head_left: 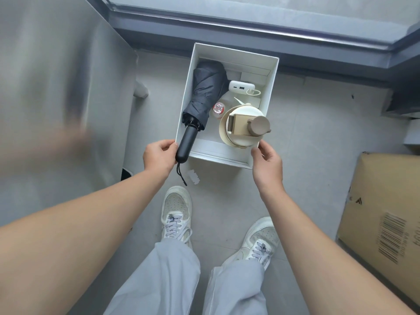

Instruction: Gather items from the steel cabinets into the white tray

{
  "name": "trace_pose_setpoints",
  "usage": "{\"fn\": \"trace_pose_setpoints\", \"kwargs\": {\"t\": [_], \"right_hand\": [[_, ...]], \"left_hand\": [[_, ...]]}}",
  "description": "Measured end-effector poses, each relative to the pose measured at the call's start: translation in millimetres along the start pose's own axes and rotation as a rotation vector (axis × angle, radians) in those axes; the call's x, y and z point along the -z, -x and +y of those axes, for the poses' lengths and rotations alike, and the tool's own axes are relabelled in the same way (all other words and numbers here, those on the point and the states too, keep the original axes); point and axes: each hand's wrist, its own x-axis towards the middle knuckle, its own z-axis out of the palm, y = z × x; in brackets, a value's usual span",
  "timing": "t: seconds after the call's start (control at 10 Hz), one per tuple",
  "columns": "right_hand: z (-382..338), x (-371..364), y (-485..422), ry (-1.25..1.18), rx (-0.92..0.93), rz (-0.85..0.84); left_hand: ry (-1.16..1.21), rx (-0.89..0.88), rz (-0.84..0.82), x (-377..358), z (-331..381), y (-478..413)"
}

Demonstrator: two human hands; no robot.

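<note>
The white tray [271, 87] is above the grey tiled floor in front of my feet. My left hand [158, 156] grips its near left corner and my right hand [268, 163] grips its near right corner. Inside lie a folded black umbrella [206, 92] whose handle sticks out over the near left rim, a white power bank [241, 87] with a looped cord, a small red-capped white item [218, 109] and a cream bottle [243, 127] with a beige lid. The steel cabinet [59, 87] fills the left side.
A cardboard box [386, 214] with a barcode label stands at the right. A small white ridged object [193, 177] lies on the floor below the umbrella's strap. A grey raised ledge [250, 26] runs along the far side. My white shoes [176, 212] stand below the tray.
</note>
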Motion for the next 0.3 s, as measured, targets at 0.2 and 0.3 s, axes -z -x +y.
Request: {"fn": "trace_pose_setpoints", "kwargs": {"t": [0.2, 0.3], "right_hand": [[-8, 4, 40, 0.072, -0.023, 0.051], [-24, 11, 74, 0.102, 0.000, 0.057]], "left_hand": [[-0.050, -0.089, -0.092, 29, 11, 28], [-0.128, -0.193, -0.104, 49, 25, 57]]}}
